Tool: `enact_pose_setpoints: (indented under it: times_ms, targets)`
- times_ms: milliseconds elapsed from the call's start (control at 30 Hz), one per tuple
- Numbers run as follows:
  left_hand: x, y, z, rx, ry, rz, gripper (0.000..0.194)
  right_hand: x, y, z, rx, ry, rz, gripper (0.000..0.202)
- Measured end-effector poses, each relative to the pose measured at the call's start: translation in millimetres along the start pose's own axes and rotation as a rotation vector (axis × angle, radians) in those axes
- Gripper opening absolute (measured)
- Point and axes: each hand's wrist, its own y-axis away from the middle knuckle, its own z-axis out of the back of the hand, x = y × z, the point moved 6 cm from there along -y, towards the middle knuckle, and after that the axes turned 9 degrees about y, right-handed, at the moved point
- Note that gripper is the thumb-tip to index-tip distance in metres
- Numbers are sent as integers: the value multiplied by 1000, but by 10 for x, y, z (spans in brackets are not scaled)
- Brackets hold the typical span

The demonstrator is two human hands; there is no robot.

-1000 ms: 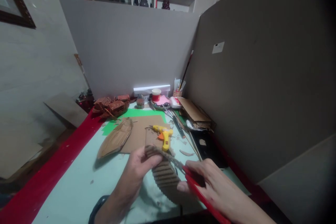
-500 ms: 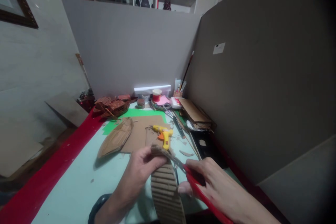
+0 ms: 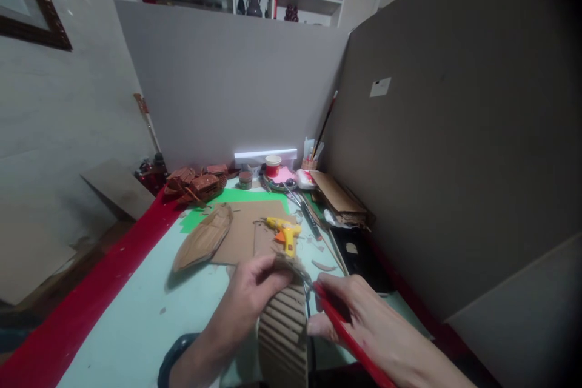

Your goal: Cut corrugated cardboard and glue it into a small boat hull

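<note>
Farthest left and beyond the yellow glue gun point(image 3: 288, 233), reddish-brown models point(image 3: 200, 185) sit bunched together, perhaps set there to leave working room. Nearer, just left of the glue gun, a boat-shaped cardboard shell point(image 3: 204, 239) rests partly over a flat cardboard sheet point(image 3: 240, 224). That sheet reaches under the glue gun, possibly to shield the pale worktop point(image 3: 140, 321) from drips.

On the near side of the glue gun, the left hand point(image 3: 257, 291) has its grip closed on the upper end of a ribbed cardboard strip point(image 3: 282, 336), thumb on top, probably to steady the edge against the blades. The strip is just in front of the glue gun, its lower end hanging toward the wearer.

To the near right of the glue gun, the right hand point(image 3: 357, 312) has its grip wrapped around red-handled scissors point(image 3: 339, 318), angled so that the blades meet the strip beside the left fingers; how wide the blades stand, I cannot tell.

Farther right and beyond the glue gun lies a cardboard stack point(image 3: 339, 194), seemingly kept at the side as stock.
</note>
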Motion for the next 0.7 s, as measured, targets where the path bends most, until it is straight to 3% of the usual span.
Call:
enact_pose_setpoints:
  times_ms: [333,533,700]
  targets:
    - [-28,22,37,78,80,123,22,33,-23,26,39,-27,71,52]
    - [-46,6,-70,96,-117,119,22,27,8,30,-40,-47,43,39]
    - [20,46,-171,294,-92,235,12,-266,42,-50,-82,-199,75,49]
